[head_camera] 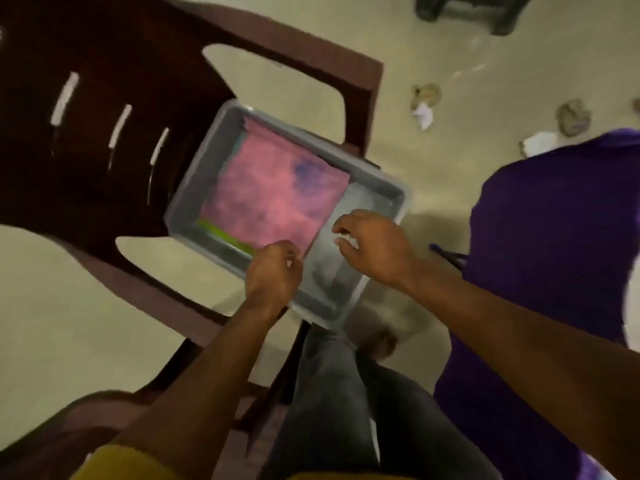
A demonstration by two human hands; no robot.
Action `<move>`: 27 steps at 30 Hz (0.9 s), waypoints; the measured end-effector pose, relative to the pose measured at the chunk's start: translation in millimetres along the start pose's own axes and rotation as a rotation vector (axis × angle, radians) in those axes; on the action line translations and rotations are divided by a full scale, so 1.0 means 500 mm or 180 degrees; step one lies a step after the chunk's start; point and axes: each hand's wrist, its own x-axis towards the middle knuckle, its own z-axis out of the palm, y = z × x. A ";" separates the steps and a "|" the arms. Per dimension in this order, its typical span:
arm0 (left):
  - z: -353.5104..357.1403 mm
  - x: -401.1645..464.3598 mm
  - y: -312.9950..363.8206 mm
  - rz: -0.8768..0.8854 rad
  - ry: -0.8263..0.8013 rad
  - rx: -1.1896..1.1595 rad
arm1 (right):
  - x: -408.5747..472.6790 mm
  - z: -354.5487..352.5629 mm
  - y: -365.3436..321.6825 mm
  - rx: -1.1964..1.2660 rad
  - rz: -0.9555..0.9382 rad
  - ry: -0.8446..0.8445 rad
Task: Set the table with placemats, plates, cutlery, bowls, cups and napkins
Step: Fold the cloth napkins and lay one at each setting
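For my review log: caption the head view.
Both hands, left and right, reach into grey bin holding pink placemat.

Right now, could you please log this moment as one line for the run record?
stage: fetching placemats | left hand: pinching pink placemat corner | right hand: over grey plastic bin | bin on dark brown plastic chair

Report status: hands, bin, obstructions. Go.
Left hand pinching pink placemat corner. Right hand loosely curled, holding nothing, over grey bin. Bin on brown chair. No obstruction seen.
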 end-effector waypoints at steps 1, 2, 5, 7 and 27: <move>0.007 0.024 -0.020 -0.0147 0.0006 -0.0055 | 0.036 0.021 0.002 -0.0036 -0.0080 -0.0097; 0.013 0.045 -0.034 -0.0257 0.0005 -0.0085 | 0.068 0.040 0.007 -0.0096 -0.0125 -0.0173; 0.042 0.112 -0.074 -0.0438 -0.0042 -0.0132 | 0.156 0.094 0.032 -0.0314 -0.0222 -0.0383; 0.065 0.152 -0.099 -0.0595 -0.0055 -0.0134 | 0.205 0.121 0.052 -0.0534 -0.0261 -0.0522; 0.107 0.306 -0.215 -0.0248 0.1094 0.0210 | 0.338 0.264 0.055 -0.1187 -0.0245 -0.0352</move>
